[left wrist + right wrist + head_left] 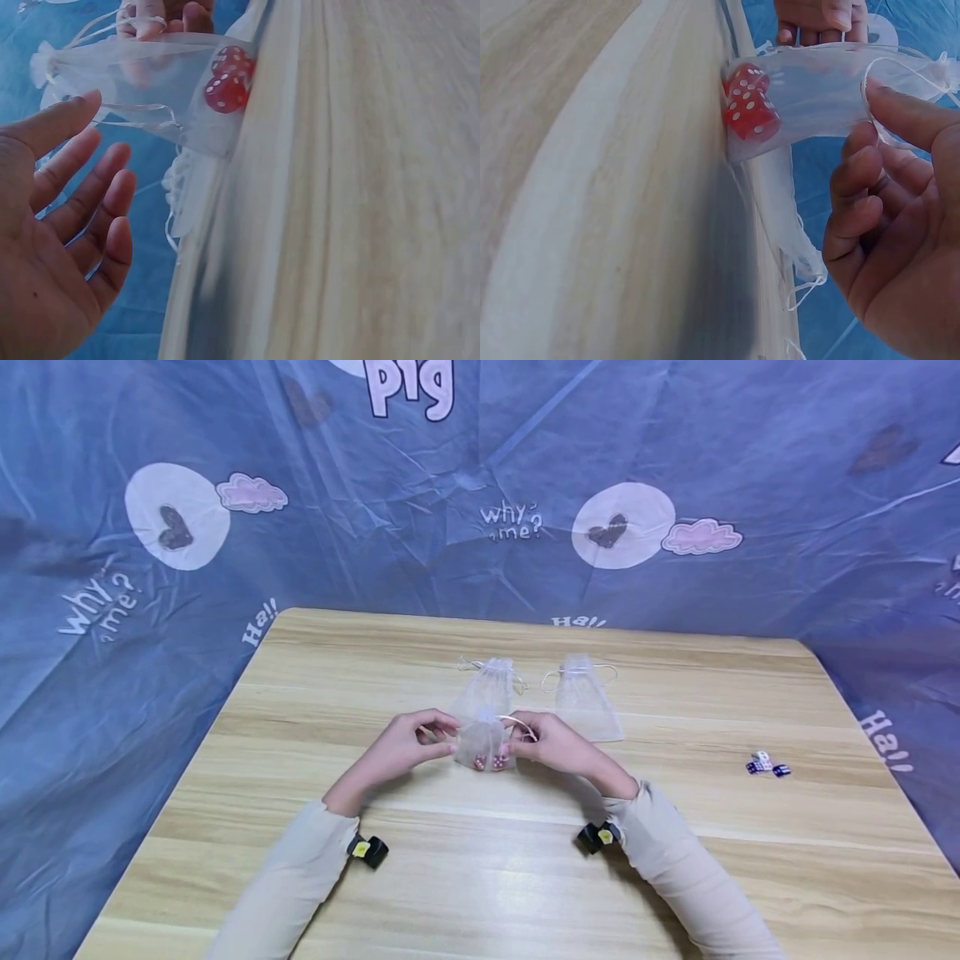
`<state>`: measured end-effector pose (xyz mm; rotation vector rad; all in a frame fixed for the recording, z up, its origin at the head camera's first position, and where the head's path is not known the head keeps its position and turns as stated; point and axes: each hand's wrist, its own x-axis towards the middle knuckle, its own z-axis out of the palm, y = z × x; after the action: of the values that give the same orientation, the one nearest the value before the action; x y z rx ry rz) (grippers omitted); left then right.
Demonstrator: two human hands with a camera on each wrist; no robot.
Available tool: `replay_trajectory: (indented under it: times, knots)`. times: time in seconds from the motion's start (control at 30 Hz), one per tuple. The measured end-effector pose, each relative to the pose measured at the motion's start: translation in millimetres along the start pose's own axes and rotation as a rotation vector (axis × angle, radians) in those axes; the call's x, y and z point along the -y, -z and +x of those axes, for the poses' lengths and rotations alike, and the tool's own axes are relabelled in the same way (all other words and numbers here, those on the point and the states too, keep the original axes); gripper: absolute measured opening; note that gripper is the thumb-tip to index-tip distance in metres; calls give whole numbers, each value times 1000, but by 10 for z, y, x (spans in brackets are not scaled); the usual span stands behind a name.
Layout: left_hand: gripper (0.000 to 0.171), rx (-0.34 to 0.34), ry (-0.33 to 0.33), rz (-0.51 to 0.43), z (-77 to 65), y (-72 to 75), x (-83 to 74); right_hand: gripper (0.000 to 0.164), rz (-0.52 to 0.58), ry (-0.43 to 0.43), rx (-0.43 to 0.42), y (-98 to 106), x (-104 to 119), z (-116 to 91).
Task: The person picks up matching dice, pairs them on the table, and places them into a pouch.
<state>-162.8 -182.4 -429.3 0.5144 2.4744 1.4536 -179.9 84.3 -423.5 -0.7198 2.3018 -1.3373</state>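
Standing pouch point(474, 741): red dice point(751, 109) overlapping inside; sheer mesh, on woodgrain table point(480, 877).
Left hand point(408, 739): left of pouch, fingers loosely spread, contact unclear.
Right hand point(552, 741): right of pouch, pinching white cord point(890, 60).
Second pouch point(486, 687): beyond standing pouch, partly hidden.

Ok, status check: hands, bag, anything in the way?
Left hand loose beside sheer bag; right hand at bag's cord, grip unclear. Red dice inside, at bottom. Nothing visibly blocking; second bag behind.
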Motion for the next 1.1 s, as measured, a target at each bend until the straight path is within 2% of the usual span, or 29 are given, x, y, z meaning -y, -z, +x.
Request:
replay_trajectory:
  times: [0.27,0.43,0.57,0.7,0.87,1.1]
  knots:
    - [34,38,43,-13,94,-73,29,31,-7,-3,14,24,-44,-7]
    - [21,45,79,-25,136,-102,28,25,-9,-18,20,18,-54,3]
    - [12,37,83,-21,145,-86,15,16,-17,-22,13,3,-45,29]
    - [11,17,78,-21,142,-21,24,10,-44,-7,1,-14,1,85]
    - [16,0,85,-50,110,124,44,13,-40,16,7,-36,116,205]
    - [19,-57,95,-103,40,350,115,15,-13,11,7,-126,255,490]
